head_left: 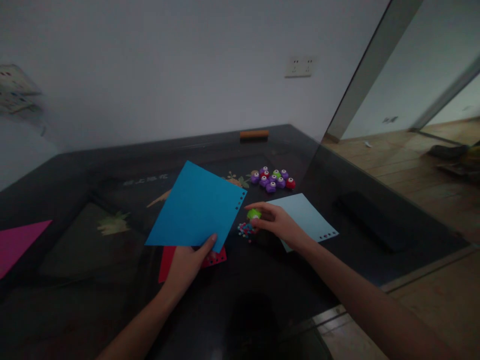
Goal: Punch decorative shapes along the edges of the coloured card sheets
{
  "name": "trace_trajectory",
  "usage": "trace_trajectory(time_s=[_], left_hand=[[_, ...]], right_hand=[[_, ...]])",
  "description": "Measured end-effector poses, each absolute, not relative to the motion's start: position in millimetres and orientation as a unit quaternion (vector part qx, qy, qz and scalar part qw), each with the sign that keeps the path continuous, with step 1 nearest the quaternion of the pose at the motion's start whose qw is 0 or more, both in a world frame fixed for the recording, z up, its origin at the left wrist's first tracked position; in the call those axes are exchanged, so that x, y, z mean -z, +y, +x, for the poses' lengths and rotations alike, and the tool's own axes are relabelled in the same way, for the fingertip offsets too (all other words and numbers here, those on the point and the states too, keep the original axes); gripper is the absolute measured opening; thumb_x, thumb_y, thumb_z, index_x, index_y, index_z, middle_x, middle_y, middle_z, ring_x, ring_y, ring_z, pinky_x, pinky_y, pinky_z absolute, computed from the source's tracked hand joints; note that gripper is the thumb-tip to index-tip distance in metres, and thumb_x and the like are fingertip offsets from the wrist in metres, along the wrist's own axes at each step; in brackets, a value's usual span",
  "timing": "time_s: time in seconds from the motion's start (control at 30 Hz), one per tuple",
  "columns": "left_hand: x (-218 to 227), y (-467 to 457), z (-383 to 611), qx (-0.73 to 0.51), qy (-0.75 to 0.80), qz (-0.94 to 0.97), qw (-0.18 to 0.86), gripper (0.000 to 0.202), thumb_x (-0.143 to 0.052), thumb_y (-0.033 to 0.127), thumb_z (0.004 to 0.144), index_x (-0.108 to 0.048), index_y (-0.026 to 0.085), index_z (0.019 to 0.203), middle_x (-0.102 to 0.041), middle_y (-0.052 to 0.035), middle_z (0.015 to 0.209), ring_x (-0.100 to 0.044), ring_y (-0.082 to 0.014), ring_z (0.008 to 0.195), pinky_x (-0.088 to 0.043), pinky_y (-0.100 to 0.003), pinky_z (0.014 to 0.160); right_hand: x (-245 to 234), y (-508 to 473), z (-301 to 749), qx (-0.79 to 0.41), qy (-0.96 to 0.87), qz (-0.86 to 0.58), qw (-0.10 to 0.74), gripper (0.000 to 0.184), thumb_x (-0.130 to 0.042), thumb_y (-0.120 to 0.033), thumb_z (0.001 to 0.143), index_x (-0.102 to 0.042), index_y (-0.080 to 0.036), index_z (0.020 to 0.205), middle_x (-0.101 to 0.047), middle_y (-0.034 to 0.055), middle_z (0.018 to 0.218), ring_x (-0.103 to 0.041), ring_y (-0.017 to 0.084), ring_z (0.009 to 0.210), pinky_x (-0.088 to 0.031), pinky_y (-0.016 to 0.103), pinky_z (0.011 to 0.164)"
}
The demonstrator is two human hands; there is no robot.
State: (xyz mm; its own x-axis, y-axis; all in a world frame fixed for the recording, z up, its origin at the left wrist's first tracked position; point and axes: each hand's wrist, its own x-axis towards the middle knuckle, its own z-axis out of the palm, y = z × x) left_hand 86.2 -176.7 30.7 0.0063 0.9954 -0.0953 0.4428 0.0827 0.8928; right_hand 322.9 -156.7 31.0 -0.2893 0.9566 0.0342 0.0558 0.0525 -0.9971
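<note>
My left hand (pixel 195 260) grips a blue sheet of paper (pixel 198 207) by its lower edge, thumb on top. Small punched holes run along the right edge of that sheet. Between the fingers of my right hand (pixel 275 220) is a small green craft punch (pixel 254 214), just right of the blue sheet and apart from it. A little pile of paper confetti (pixel 245 230) lies on the dark table below the punch. Under my left hand rests a red sheet (pixel 167 262), partly hidden. A pale blue sheet (pixel 305 215) with holes along one edge lies beyond my right wrist.
Several purple, red and green craft punches (pixel 273 180) are grouped farther back on the table (pixel 232 310). An orange-brown stick (pixel 254 134) lies near the wall. At the right is a dark flat object (pixel 371 220), and at the far left a pink sheet (pixel 22 242).
</note>
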Motion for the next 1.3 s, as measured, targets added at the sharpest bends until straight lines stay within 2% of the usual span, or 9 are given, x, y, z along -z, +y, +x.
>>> trace_trajectory(time_s=[0.07, 0.17, 0.27, 0.37, 0.57, 0.73, 0.93, 1.13, 1.3], left_hand=[[-28, -174, 85, -0.352, 0.606, 0.586, 0.406, 0.026, -0.064, 0.042, 0.069, -0.056, 0.019, 0.060, -0.064, -0.0019, 0.050, -0.061, -0.0206, 0.050, -0.049, -0.031, 0.058], [-24, -170, 83, -0.361, 0.592, 0.587, 0.418, 0.024, -0.065, 0.041, 0.068, -0.058, 0.018, 0.068, -0.066, -0.0018, 0.052, -0.061, -0.0203, 0.048, -0.047, -0.029, 0.050], [-27, -168, 82, -0.364, 0.580, 0.601, 0.412, 0.025, -0.065, 0.041, 0.067, -0.059, 0.017, 0.063, -0.066, -0.0031, 0.053, -0.062, -0.0206, 0.049, -0.047, -0.029, 0.051], [-33, -168, 82, -0.366, 0.580, 0.605, 0.404, 0.028, -0.064, 0.042, 0.066, -0.059, 0.017, 0.056, -0.065, -0.0038, 0.050, -0.061, -0.0207, 0.049, -0.047, -0.030, 0.052], [-34, -167, 82, -0.386, 0.572, 0.598, 0.408, 0.029, -0.064, 0.044, 0.066, -0.059, 0.016, 0.058, -0.065, -0.0036, 0.051, -0.062, -0.0209, 0.051, -0.048, -0.030, 0.055], [-30, -167, 82, -0.399, 0.562, 0.590, 0.422, 0.026, -0.064, 0.041, 0.068, -0.058, 0.016, 0.062, -0.065, -0.0029, 0.051, -0.061, -0.0198, 0.050, -0.046, -0.029, 0.053], [-30, -166, 80, -0.378, 0.554, 0.617, 0.412, 0.031, -0.061, 0.043, 0.071, -0.058, 0.016, 0.058, -0.064, -0.0037, 0.050, -0.058, -0.0190, 0.049, -0.044, -0.029, 0.052], [-24, -162, 78, -0.372, 0.552, 0.623, 0.411, 0.032, -0.059, 0.045, 0.070, -0.059, 0.015, 0.059, -0.065, -0.0040, 0.052, -0.059, -0.0194, 0.049, -0.043, -0.029, 0.052], [-21, -164, 76, -0.369, 0.552, 0.622, 0.414, 0.033, -0.059, 0.046, 0.070, -0.060, 0.015, 0.060, -0.065, -0.0037, 0.052, -0.060, -0.0201, 0.051, -0.044, -0.029, 0.054]], right_hand=[[-29, -155, 324, -0.541, -0.587, -0.425, 0.427, 0.044, -0.071, -0.030, 0.069, -0.058, -0.024, 0.111, -0.063, 0.0032, 0.098, -0.060, 0.017, 0.088, -0.051, 0.034, 0.076], [-28, -154, 324, -0.536, -0.575, -0.436, 0.438, 0.044, -0.071, -0.028, 0.068, -0.058, -0.022, 0.109, -0.064, 0.0021, 0.089, -0.062, 0.016, 0.080, -0.052, 0.033, 0.073], [-28, -154, 322, -0.528, -0.567, -0.457, 0.437, 0.042, -0.068, -0.028, 0.071, -0.058, -0.020, 0.111, -0.064, -0.0001, 0.076, -0.061, 0.013, 0.064, -0.052, 0.032, 0.066], [-26, -154, 320, -0.510, -0.571, -0.471, 0.437, 0.043, -0.067, -0.029, 0.072, -0.055, -0.019, 0.112, -0.062, -0.0014, 0.070, -0.060, 0.012, 0.059, -0.052, 0.031, 0.063], [-23, -147, 323, -0.465, -0.583, -0.468, 0.474, 0.034, -0.062, -0.035, 0.076, -0.053, -0.017, 0.103, -0.062, 0.0040, 0.092, -0.062, 0.013, 0.069, -0.052, 0.027, 0.061], [-28, -120, 343, -0.333, -0.629, -0.524, 0.468, 0.035, -0.061, -0.036, 0.076, -0.058, -0.016, 0.104, -0.064, 0.0055, 0.090, -0.061, 0.017, 0.074, -0.052, 0.032, 0.066], [-22, -87, 352, -0.139, -0.675, -0.627, 0.363, 0.030, -0.057, -0.027, 0.079, -0.061, -0.013, 0.106, -0.066, 0.0104, 0.099, -0.061, 0.021, 0.087, -0.046, 0.036, 0.080], [-8, -78, 343, -0.088, -0.678, -0.662, 0.308, 0.026, -0.057, -0.024, 0.081, -0.062, -0.016, 0.105, -0.067, 0.0107, 0.099, -0.061, 0.023, 0.092, -0.043, 0.033, 0.081], [-5, -75, 347, -0.049, -0.693, -0.668, 0.267, 0.024, -0.057, -0.023, 0.081, -0.063, -0.014, 0.103, -0.066, 0.0128, 0.097, -0.059, 0.025, 0.093, -0.042, 0.034, 0.081]])
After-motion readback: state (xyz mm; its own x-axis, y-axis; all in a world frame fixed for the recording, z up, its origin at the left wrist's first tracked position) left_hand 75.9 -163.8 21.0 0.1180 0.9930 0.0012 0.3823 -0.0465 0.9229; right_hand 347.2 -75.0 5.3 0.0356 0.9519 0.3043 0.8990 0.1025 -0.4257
